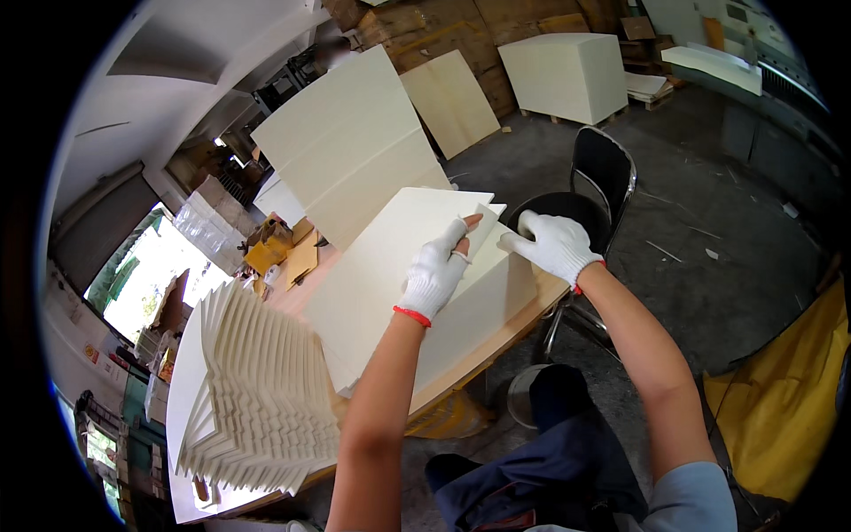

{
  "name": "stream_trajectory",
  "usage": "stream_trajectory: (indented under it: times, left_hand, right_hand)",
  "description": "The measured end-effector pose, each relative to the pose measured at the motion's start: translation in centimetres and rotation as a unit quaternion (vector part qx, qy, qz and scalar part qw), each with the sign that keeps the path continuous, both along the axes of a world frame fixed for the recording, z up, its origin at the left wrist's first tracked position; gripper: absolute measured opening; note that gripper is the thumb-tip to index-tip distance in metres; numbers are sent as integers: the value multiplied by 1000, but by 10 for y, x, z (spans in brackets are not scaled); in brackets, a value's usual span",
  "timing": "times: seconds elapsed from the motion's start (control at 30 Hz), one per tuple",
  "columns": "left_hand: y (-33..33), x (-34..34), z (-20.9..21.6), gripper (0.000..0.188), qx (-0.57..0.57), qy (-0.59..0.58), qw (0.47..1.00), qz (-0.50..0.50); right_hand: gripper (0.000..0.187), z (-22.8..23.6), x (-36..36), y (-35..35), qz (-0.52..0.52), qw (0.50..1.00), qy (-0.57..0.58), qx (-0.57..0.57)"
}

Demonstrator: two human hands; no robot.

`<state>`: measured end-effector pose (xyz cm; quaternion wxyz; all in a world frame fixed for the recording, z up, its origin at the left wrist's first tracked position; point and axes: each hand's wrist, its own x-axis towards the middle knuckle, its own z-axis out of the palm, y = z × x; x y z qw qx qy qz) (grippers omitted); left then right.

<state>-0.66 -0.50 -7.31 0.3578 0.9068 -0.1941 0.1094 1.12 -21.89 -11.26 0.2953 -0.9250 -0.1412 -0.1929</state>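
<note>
My left hand [434, 270], in a white knit glove with bare fingertips and a red cuff, is closed at the right edge of the upper cream sheets [377, 262]. Its thumb and forefinger grip that edge; the far side of the grip is hidden. Beneath lies a thick stack of the same sheets [483, 312], its near side facing me. My right hand [557, 244], gloved alike, hovers by the stack's far right corner. Its thumb and fingers are apart, with nothing visible between them. At the left, a fanned, wavy pile of cream sheets [266, 399] stands on the table.
The wooden table [434, 399] has its edge just before my legs. A black chair [603, 168] stands close at the right. Tall cream boards [346, 142] rise behind the stack. Cardboard pieces [301, 257] lie left; a big block of sheets [567, 75] sits on a pallet beyond.
</note>
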Motion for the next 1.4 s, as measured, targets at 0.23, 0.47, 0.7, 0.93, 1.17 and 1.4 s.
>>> stream_trajectory:
  times: [0.23,0.47,0.7,0.93,1.17,1.4]
  left_hand:
    - [-3,-8,10,30,65,24,997,22]
    - [-5,-8,8,29,50,46,997,21]
    - [-5,-8,14,38,87,52,994,32]
    - [-2,-4,3,32,55,-59,997,1]
    - [-3,-8,11,36,146,39,988,21]
    - [-6,-11,18,38,125,54,991,17]
  right_hand:
    - [39,2,16,9,72,990,-91,74]
    - [48,-11,13,28,22,956,26,293]
    - [49,-14,14,30,17,955,25,296]
    - [49,-14,13,29,14,961,26,275]
    - [49,-18,16,31,6,961,10,278]
    - [49,-18,16,30,10,959,16,282]
